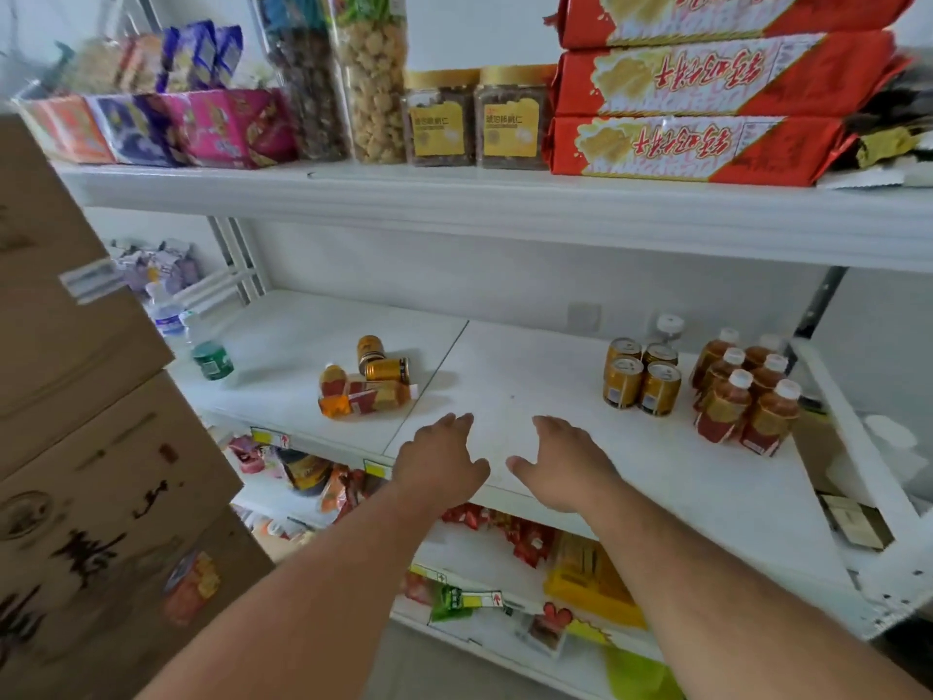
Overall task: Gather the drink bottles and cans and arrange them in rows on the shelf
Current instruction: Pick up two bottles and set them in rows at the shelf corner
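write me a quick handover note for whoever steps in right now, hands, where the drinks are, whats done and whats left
Left hand and right hand: both open and empty, over the front of the middle shelf.
Done: four gold cans standing in a block at right, with six tea bottles in rows beside them.
Left: the pile at centre-left, two tipped gold cans and lying tea bottles; also the green-label bottle and water bottle at far left. Stand them with the right-hand rows.

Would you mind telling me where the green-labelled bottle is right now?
In the head view, the green bottle stands at the middle shelf's far left, beside the cardboard boxes, well left of the toppled cans.
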A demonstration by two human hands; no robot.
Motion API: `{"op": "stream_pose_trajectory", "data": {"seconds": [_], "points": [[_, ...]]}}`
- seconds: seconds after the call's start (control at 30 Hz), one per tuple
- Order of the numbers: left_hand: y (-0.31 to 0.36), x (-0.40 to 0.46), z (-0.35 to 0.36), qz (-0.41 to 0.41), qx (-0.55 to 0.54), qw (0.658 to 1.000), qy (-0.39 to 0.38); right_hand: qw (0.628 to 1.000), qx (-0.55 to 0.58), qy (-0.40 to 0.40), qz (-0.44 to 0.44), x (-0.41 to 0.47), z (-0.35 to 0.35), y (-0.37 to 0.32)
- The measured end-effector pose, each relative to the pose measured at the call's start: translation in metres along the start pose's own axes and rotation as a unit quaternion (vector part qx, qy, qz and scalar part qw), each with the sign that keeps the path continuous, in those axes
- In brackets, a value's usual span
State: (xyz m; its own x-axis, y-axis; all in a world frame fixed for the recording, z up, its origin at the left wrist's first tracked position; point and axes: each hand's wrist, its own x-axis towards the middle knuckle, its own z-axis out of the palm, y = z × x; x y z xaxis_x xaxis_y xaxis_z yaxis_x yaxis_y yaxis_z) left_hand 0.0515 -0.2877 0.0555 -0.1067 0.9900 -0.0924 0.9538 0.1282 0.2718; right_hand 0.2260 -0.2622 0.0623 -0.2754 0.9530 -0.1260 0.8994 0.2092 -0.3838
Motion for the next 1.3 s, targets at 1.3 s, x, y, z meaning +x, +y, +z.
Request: {"op": "stream_pose_trajectory", "data": {"seconds": [1.3], "points": [[-0.242, 0.077, -0.042, -0.078, -0.108, 0.991, 0.000, 0.956, 0.258, -0.048, 0.133, 0.130, 0.113, -0.211]]}}
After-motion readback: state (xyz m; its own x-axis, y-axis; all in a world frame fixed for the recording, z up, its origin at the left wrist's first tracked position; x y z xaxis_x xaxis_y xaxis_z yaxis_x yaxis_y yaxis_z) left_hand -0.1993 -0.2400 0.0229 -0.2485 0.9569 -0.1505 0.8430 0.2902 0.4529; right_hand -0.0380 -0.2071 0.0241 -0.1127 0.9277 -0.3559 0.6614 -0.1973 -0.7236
